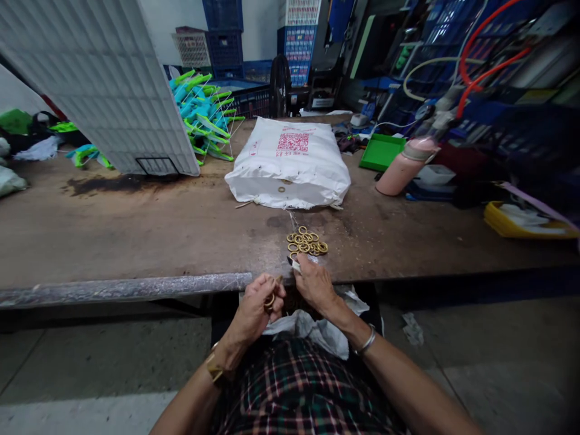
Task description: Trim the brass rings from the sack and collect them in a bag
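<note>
My left hand (263, 297) is closed over the table's front edge, its fingers curled round gold-coloured rings (269, 301); how many is hidden. Beside it, my right hand (314, 281) pinches a small tool (295, 265) with a pale body and a dark, pointed tip, perhaps a blade. That tip is at the near side of a loose pile of gold-coloured rings (304, 238) on the wooden table (181, 235). Behind the pile lies a white woven sack (260, 151) with red print, its open mouth facing me and a ring showing there. White cloth or plastic (312, 331) lies on my lap.
A large ribbed white panel (113, 78) stands at the left, beside a heap of green and blue plastic parts (203, 115). To the right are a green tray (383, 152), a pink bottle (403, 169) and a yellow basket (521, 223). Orange hoses (466, 72) hang above.
</note>
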`<action>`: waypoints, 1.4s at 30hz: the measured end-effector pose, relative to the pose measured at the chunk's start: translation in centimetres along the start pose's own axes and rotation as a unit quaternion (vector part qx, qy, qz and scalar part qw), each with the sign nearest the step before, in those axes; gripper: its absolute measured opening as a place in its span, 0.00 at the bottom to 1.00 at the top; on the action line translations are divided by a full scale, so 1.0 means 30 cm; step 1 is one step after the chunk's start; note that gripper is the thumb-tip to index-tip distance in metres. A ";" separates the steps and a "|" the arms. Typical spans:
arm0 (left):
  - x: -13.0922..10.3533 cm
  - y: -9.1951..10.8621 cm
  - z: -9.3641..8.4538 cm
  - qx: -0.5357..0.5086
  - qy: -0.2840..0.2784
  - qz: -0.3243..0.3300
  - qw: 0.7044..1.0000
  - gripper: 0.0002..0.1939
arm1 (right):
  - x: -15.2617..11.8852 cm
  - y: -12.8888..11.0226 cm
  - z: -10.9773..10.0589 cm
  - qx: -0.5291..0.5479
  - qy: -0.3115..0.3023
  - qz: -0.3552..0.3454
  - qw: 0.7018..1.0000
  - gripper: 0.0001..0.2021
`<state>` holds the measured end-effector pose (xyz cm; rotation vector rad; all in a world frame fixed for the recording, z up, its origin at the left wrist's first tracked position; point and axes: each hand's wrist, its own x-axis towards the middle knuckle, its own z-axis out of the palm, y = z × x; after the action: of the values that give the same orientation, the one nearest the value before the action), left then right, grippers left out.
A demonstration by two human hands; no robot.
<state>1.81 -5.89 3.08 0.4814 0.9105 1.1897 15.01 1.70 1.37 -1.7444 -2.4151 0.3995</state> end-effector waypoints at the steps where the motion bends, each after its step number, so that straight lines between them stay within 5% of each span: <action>1: 0.007 -0.002 -0.009 -0.009 0.010 -0.003 1.000 0.17 | 0.008 0.008 -0.002 -0.003 0.020 0.010 1.000 0.10; 13: 0.025 0.002 -0.055 -0.113 0.008 -0.045 0.992 0.13 | 0.053 0.045 0.011 -0.066 0.025 0.036 0.997 0.10; 20: 0.056 -0.008 -0.055 -0.099 0.026 -0.038 0.994 0.13 | 0.063 0.068 0.014 0.094 0.061 0.011 0.994 0.08; 24: 0.083 0.003 -0.032 -0.055 0.030 -0.017 0.998 0.15 | 0.066 0.058 0.004 0.296 0.068 -0.004 0.953 0.11; 28: 0.110 0.008 -0.025 -0.019 0.050 0.012 0.999 0.19 | 0.056 0.037 0.003 0.463 0.007 0.017 0.886 0.11; 34: 0.125 -0.001 -0.026 0.021 0.054 0.026 0.998 0.20 | 0.039 0.011 0.013 0.580 -0.073 0.040 0.810 0.11; 42: 0.120 0.002 -0.028 0.033 0.053 0.014 0.998 0.16 | 0.038 -0.013 0.000 0.495 -0.066 0.001 0.867 0.09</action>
<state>1.42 -2.61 1.40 0.4892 1.0400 1.2215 14.27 2.67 1.43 -1.2264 -1.6871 1.4648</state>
